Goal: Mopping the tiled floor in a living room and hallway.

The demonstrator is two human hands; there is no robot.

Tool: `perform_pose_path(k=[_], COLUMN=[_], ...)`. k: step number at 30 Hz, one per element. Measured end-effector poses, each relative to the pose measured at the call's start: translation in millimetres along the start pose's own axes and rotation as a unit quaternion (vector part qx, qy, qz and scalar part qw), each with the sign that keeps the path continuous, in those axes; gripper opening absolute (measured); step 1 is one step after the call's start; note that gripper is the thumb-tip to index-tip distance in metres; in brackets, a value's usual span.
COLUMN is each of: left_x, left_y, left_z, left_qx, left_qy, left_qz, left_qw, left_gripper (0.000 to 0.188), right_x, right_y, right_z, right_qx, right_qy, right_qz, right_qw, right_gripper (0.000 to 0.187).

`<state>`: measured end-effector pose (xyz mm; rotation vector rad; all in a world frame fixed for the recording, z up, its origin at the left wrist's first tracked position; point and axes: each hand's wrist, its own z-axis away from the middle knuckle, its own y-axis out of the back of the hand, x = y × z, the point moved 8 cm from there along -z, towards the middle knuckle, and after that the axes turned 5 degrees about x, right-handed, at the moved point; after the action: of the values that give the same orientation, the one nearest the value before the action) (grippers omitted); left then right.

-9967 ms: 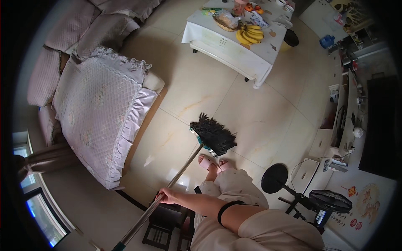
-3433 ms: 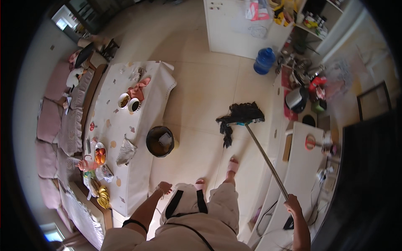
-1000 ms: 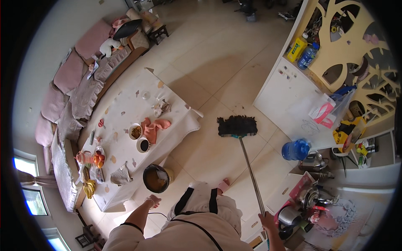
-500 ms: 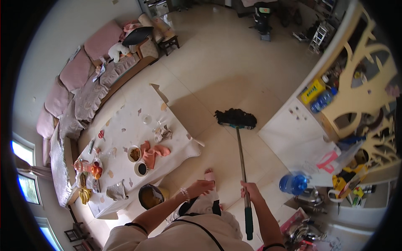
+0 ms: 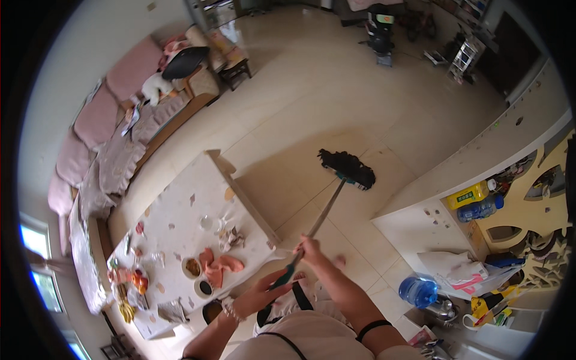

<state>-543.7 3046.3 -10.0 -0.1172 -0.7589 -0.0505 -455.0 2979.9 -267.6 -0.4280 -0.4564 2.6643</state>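
Note:
A mop [image 5: 324,213] slants across the floor in front of me, its shaggy black head [image 5: 354,170] lying on the tiles. My right hand [image 5: 309,249] is wrapped round the metal pole just above the dark green grip. Lower down, my left hand [image 5: 267,290], with a bracelet at the wrist, closes on the end of that grip; its fingers partly cover it. Left of the mop stands a table with a pale cloth [image 5: 180,211], close to my left forearm.
The table bears bowls [image 5: 191,267], an orange cloth [image 5: 219,264] and fruit [image 5: 140,282]. A sofa [image 5: 96,129] runs along the left. At right are a white cabinet [image 5: 414,225] and a blue water jug [image 5: 418,292]. A bucket [image 5: 212,310] stands partly hidden by my left arm.
My left hand has come onto the mop's grip. The handle has swung from nearly upright to a slant, its grip end moving left; the mop head has turned and shifted slightly right.

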Motion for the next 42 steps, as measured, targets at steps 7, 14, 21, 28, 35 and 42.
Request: perform_pose_path(k=[7,14,21,28,35,42], left_x=[73.8,148.6,279.6,355.5,467.6,525.1], left_y=[62.9,97.4,129.4,190.5,161.6,63.6], left_z=[-24.7,-60.2,-128.0,-299.9,-510.7,-713.0], left_qx=[0.217,0.302,0.349,0.293,0.206,0.178], left_qy=[-0.114,-0.112,0.071,0.0,-0.168,-0.156], left_qz=[-0.431,-0.523,-0.453,-0.598,-0.702,-0.718], left_qw=[0.869,0.789,0.817,0.746,0.661,0.655], left_gripper=[0.043,0.029,0.044,0.046,0.039,0.049], right_x=[25.0,-37.4,-124.1,-238.8,-452.8,-624.0], right_y=[-73.1,-120.3,-186.8,-263.0,-253.5,-155.8], right_z=[-35.5,-32.0,-68.3,-194.2,-311.2,-432.9], right_qx=[-0.053,-0.033,-0.003,-0.102,-0.078,-0.032], right_qy=[-0.175,-0.238,-0.253,-0.264,-0.136,-0.054], right_qz=[-0.051,0.013,0.001,-0.05,-0.122,-0.181], right_qw=[0.982,0.971,0.968,0.958,0.98,0.981], right_gripper=[0.014,0.018,0.018,0.014,0.012,0.009])
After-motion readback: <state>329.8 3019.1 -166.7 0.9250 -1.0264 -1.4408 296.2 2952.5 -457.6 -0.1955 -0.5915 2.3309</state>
